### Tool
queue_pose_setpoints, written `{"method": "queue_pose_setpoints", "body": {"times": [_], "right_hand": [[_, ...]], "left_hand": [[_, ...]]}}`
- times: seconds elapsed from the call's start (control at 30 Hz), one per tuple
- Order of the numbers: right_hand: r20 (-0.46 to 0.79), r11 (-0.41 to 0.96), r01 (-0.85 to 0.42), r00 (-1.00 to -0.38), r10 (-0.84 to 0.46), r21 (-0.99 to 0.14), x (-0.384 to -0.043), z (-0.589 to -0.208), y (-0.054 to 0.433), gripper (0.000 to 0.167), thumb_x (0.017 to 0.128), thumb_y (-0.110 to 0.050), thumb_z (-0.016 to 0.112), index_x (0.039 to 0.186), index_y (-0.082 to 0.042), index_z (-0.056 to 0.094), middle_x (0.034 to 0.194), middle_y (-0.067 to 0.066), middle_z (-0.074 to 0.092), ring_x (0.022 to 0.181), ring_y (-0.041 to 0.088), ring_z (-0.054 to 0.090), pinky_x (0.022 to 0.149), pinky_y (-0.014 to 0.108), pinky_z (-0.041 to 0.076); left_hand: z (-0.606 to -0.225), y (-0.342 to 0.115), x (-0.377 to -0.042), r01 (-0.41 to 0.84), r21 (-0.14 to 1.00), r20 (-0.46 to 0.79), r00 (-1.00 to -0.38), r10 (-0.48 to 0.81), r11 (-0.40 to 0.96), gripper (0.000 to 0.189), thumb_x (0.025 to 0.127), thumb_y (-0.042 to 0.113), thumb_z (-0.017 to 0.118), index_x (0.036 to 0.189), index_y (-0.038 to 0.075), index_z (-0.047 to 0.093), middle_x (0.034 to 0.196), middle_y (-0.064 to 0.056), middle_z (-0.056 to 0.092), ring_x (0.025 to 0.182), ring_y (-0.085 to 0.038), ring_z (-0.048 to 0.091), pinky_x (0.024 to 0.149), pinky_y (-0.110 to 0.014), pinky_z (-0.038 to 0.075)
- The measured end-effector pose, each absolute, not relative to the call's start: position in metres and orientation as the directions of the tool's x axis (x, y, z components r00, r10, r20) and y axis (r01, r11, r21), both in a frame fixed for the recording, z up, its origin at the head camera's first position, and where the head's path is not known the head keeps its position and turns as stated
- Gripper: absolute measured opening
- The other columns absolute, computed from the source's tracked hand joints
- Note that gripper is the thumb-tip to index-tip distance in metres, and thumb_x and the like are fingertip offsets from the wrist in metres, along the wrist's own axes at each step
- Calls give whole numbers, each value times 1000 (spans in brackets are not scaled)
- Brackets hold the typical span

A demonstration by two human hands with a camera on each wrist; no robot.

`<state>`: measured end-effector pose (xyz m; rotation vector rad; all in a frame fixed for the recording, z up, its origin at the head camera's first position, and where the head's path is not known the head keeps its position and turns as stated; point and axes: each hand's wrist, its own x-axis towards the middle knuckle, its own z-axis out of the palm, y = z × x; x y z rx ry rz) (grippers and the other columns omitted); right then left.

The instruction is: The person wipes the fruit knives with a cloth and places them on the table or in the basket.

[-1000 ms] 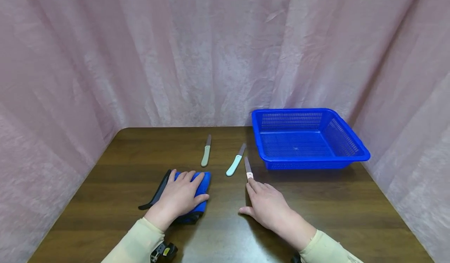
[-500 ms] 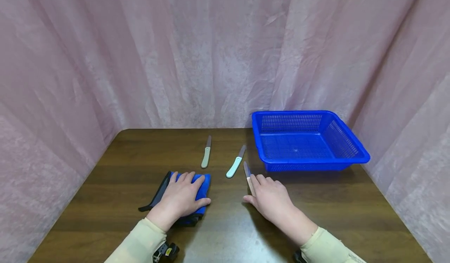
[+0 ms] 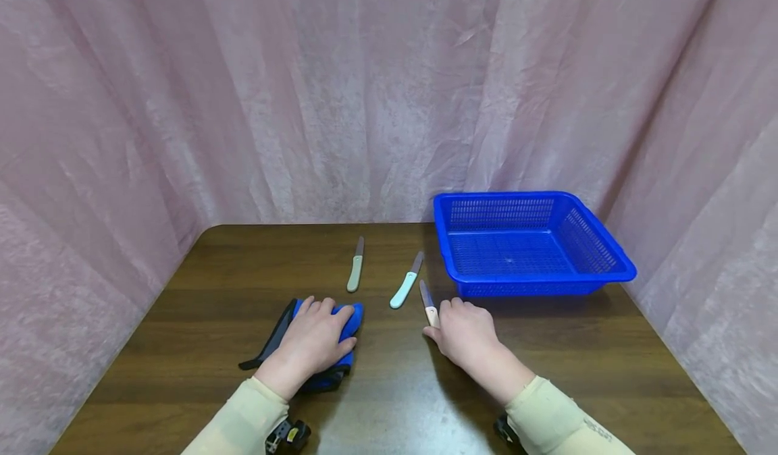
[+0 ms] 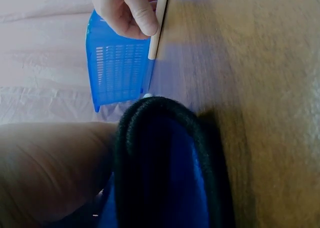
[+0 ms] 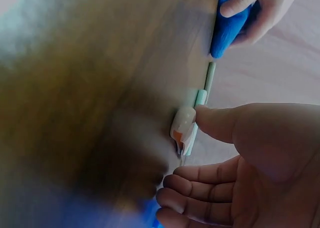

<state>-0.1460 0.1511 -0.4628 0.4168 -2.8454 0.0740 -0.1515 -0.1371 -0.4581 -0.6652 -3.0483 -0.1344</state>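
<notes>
Hands first, head view. Left hand (image 3: pixel 310 343) lies spread on the folded blue cloth (image 3: pixel 350 330), thumb apart; presumably its weight keeps the layers flat. Right hand (image 3: pixel 464 327) is at the white-handled knife (image 3: pixel 431 313) on the table (image 3: pixel 213 306), thumb at one side of the handle, bent fingers at the other.

Taking that knife as clock centre: mint-handled knife (image 3: pixel 404 287) at 11, pale green-handled knife (image 3: pixel 355 271) at 10, blue basket (image 3: pixel 541 286) at 2, cloth near 9. All three handles face the person, blades away; likely chosen so fingers meet handle, not edge.

Left wrist view: black-edged fold of cloth fills 6 o'clock. Near 11, right thumb rests against the white handle.

Right wrist view: thumb touches the handle; cannot tell whether fingers close the pinch. Mint handle just beyond. Left hand, between 1 and 2, lies over the cloth.
</notes>
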Motion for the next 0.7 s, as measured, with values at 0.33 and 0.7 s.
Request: {"method": "queue_pose_setpoints", "body": {"times": [0.33,0.7], "right_hand": [[165,968,-252,-955,-248,-3,-155,-460,150,45,89,-38,92,84,-5,62,76,10,61,72,32,70,62,50,58],[198,959,-279,-944,-265,-46,-155,-461,157,25,85,-12,83,80,-5,60,74,11,61,69,35,70,60,51,57]], "left_hand": [[-461,-137,-151,455,37,95,-888,450,890,46,99,32,84,136,9,72,121,-22,71,114,-43,69,119,-64,41],[-457,-136,-146,487,10,156,-863,480,873,41,94,25,89,128,8,73,105,-19,71,97,-41,71,95,-59,56]]}}
